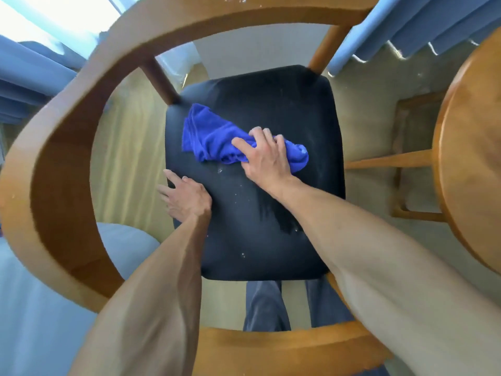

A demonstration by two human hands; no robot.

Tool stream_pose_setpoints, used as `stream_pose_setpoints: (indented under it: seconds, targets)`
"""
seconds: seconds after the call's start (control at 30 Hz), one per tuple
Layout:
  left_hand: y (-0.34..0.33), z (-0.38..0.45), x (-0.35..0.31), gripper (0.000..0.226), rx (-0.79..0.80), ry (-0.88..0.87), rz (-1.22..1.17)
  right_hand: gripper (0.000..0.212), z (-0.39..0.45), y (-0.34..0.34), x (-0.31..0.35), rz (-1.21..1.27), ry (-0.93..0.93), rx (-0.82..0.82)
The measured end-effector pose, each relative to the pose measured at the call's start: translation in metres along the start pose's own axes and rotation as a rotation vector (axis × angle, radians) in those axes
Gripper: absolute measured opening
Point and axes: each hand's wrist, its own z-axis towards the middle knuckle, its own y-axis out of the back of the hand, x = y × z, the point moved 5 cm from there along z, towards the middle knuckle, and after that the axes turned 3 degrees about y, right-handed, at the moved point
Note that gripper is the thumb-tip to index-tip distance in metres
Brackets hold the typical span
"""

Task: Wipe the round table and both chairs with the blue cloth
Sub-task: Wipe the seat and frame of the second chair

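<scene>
Two bare forearms, no sleeves in view, no watch, rings or bands showing. Left hand [187, 198] and right hand [264, 156] uncovered, without gloves. Lower down, dark grey-blue trousers [264, 305], loosely cut, with soft vertical creases running along both legs. Feet hidden.

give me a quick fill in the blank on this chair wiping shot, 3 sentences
1. The right hand grips a bunched cloth whose colour is ____.
2. The cloth lies on the chair's ____ seat.
3. The left hand rests at the seat's ____ edge, holding nothing.

Missing words: blue; black; left
</scene>
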Motion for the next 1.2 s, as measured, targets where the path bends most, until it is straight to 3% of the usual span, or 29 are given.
stream_pose_setpoints:
  seconds: [0.13,0.23,0.47,0.7,0.83,1.03,1.1,1.2]
  targets:
    - [-0.007,-0.022,-0.012,0.057,-0.035,-0.185,0.080,0.048,0.020,0.009,-0.042,-0.025,-0.249,0.000]
    - [-0.015,-0.031,-0.012,0.059,-0.018,-0.201,0.114,0.069,0.032,0.017,-0.073,-0.051,-0.373,0.061]
    - [-0.008,-0.028,-0.004,0.059,0.033,-0.226,0.177,0.069,0.034,0.026,-0.088,0.075,-0.616,0.057]
    - [-0.003,-0.068,-0.002,0.074,0.193,-0.172,0.263,0.058,-0.042,0.028,-0.065,0.119,-0.478,0.163]
    - [-0.008,-0.089,0.001,0.070,0.225,-0.183,0.279,0.048,-0.114,0.024,-0.034,0.210,-0.452,0.259]
    - [-0.016,-0.136,0.010,0.053,0.290,-0.211,0.333,0.048,-0.223,0.017,-0.026,0.114,0.158,0.563]
    - [-0.022,-0.155,0.016,0.047,0.302,-0.230,0.324,0.046,-0.227,0.019,-0.032,0.093,0.151,0.577]
    - [-0.030,-0.179,0.022,0.050,0.314,-0.254,0.275,0.051,-0.224,0.025,-0.030,0.104,-0.056,0.533]
